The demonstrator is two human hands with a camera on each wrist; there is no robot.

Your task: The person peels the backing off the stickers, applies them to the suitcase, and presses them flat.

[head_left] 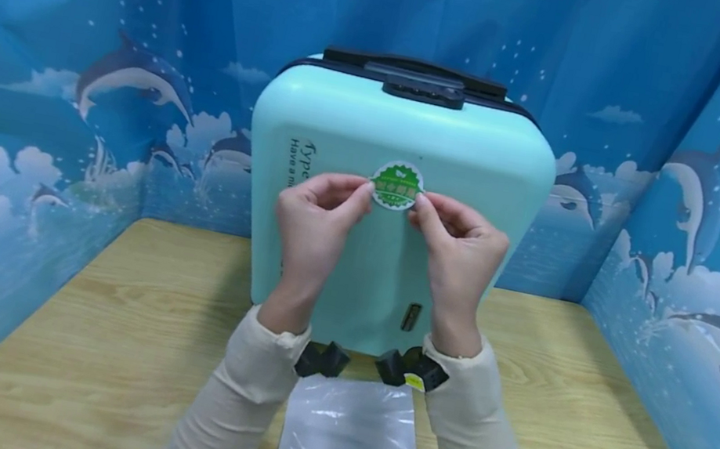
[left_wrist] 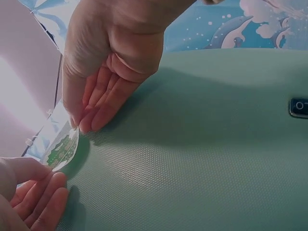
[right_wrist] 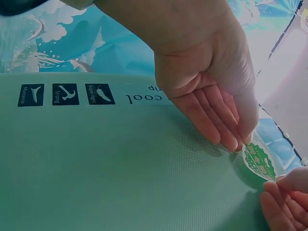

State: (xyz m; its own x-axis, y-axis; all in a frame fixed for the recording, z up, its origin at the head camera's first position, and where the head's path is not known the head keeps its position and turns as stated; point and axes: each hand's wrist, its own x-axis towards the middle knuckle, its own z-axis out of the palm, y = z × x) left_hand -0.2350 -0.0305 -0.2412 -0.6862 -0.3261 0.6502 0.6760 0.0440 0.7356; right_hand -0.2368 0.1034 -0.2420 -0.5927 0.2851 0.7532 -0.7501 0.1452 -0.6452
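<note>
Both hands hold a round green-and-white sticker (head_left: 397, 185) before the front of a mint-green suitcase (head_left: 404, 130). My left hand (head_left: 317, 221) pinches its left edge between thumb and fingers. On the opposite edge, my right hand (head_left: 465, 252) pinches it the same way. In the left wrist view the sticker (left_wrist: 62, 151) looks bowed, with a shadow on the suitcase beside it. The right wrist view shows the sticker (right_wrist: 260, 160) bowed too; whether any of it touches the suitcase I cannot tell.
A shiny backing sheet (head_left: 344, 421) with two more green stickers lies on the wooden table (head_left: 132, 345), in front of the upright suitcase. Its black handle (head_left: 415, 68) is on top; a small dark plate (head_left: 412, 317) sits low on its front. Blue dolphin-print curtains (head_left: 238, 13) surround the table.
</note>
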